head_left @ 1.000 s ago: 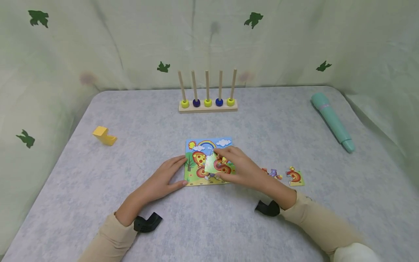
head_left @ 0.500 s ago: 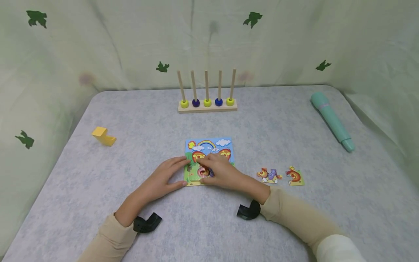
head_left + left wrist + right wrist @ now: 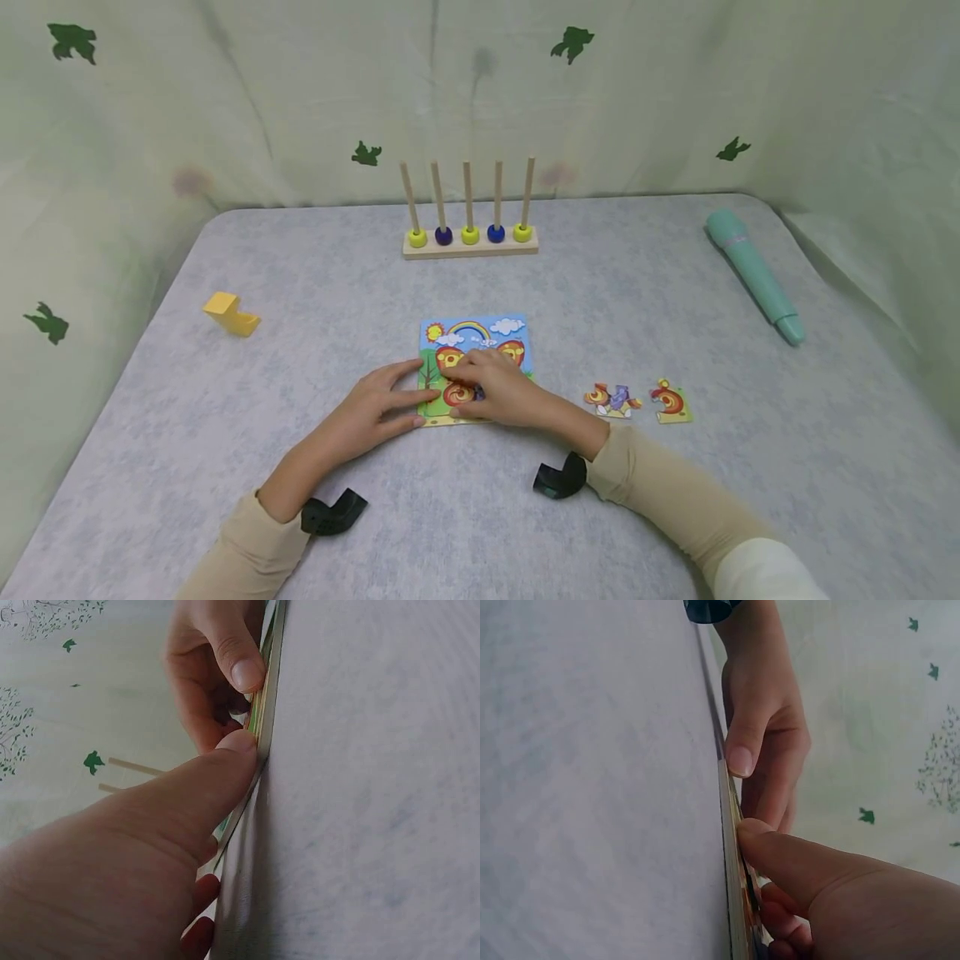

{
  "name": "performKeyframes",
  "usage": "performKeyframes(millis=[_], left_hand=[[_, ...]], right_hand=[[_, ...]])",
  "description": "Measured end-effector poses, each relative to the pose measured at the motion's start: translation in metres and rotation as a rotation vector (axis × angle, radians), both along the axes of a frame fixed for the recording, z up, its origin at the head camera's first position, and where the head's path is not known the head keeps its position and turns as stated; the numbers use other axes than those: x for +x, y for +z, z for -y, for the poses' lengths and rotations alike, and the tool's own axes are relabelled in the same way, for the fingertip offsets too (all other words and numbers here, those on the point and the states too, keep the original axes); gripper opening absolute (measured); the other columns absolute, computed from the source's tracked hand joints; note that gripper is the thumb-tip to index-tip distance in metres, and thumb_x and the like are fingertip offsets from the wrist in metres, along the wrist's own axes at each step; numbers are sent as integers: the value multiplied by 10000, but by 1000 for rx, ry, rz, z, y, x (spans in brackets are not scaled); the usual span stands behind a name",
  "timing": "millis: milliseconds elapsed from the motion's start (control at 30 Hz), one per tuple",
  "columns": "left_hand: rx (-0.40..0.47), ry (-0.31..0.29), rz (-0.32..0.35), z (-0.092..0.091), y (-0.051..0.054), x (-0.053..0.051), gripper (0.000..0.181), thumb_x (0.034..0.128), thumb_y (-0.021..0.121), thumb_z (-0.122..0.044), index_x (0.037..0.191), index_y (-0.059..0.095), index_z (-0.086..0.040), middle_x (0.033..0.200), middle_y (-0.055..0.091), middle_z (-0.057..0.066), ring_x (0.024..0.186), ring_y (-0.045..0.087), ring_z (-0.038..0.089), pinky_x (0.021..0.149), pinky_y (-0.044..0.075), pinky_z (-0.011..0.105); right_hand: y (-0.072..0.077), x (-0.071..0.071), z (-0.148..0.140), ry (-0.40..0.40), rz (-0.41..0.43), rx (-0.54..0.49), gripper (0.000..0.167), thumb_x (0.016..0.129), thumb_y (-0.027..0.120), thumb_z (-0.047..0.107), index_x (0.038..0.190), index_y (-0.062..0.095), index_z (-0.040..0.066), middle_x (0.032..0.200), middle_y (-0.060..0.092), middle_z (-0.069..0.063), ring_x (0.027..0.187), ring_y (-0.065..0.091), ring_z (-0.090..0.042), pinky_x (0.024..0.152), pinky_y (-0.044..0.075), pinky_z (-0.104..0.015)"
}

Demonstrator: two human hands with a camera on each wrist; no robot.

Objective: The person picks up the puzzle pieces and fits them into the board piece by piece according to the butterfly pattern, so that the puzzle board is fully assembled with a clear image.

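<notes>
A picture puzzle (image 3: 472,327) with a rainbow, sun and clouds lies flat at mid-table. My right hand (image 3: 506,392) reaches over its lower part and pinches a green puzzle piece (image 3: 431,407) with a red spiral, thumb at its near edge and fingers at the far side. That piece rests at the lower left of the puzzle. My left hand (image 3: 363,421) lies at the left edge, fingers spread; one fingertip touches the piece and the thumb (image 3: 238,741) touches the near corner. The right hand hides part of the picture. Two loose puzzle pieces (image 3: 612,401) (image 3: 672,403) lie to the right.
A wooden peg stand (image 3: 471,248) with yellow and blue beads stands at the back. A teal microphone-shaped object (image 3: 753,275) lies at the right, a yellow block (image 3: 231,314) at the left. Black cameras (image 3: 333,512) sit on both wrists.
My right hand has carried the piece leftward and down onto the puzzle's lower left. A left fingertip has moved onto the piece. The head view has shifted slightly.
</notes>
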State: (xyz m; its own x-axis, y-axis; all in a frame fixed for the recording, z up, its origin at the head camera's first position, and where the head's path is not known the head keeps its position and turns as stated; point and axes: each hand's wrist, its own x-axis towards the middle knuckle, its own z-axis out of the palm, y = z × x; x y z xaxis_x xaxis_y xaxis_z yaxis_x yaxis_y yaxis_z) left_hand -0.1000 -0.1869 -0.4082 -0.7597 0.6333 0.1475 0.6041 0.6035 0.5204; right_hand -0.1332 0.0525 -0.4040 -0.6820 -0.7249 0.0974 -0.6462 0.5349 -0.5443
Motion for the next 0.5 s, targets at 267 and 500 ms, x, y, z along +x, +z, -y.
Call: performKeyframes(millis=[267,500], left_hand=[[1,19,29,1,-1,0,352,850,623,-307,1193,602,-233,1401,320,119,1251,293,325,967,241,529],[8,22,35,0,-2,0,344,850,623,-304,1187,603,-237,1409,312,105,1254,288,326,970,233,531]], right_hand=[[3,2,0,17,-22,64,611,787,649,455,1297,503,151,1071,459,50,888,372,-101,765,303,-276],[19,2,-17,17,212,-19,649,810,628,443,1347,425,141,1257,417,-4,1108,384,-124,885,366,-319]])
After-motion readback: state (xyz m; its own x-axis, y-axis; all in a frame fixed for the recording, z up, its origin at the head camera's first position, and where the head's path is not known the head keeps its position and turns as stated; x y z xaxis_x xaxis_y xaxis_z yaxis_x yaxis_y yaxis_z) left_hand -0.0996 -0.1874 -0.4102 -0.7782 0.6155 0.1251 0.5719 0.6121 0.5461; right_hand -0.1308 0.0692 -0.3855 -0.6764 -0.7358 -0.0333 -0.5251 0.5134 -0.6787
